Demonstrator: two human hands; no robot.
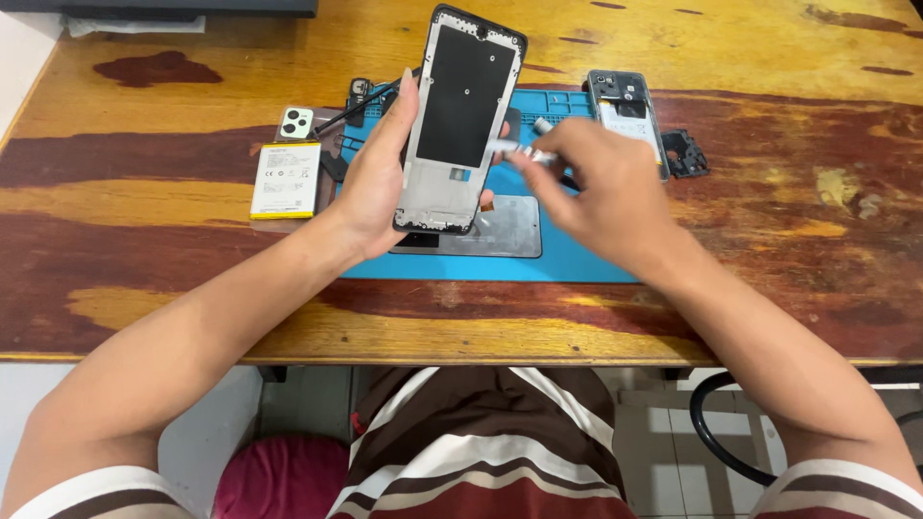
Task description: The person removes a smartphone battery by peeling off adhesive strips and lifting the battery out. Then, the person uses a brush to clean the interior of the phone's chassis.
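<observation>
A worn wooden surface (144,250), streaked red and yellow, filled the view from above, with a blue work mat (577,264) lying at its middle. On the mat sat a grey metal plate (505,231). The person's left hand (375,183) held a stripped phone frame (461,120) upright above the mat, its grip closed around the frame's lower left edge, thumb along the side. The frame showed its bare inner face, a black rectangle inside a pale border, with no battery or boards fitted. The right hand (606,192) pinched a small silver tool (519,151), blurred, whose tip met the frame's right edge. Left of the mat lay a white battery (286,180) touching a back piece with a camera block (296,123). To the right lay a second opened phone part (630,115) and a small black bracket (686,154). Judging by these loose parts, the phone was already largely taken apart, and only work on the bare frame seemed left.
</observation>
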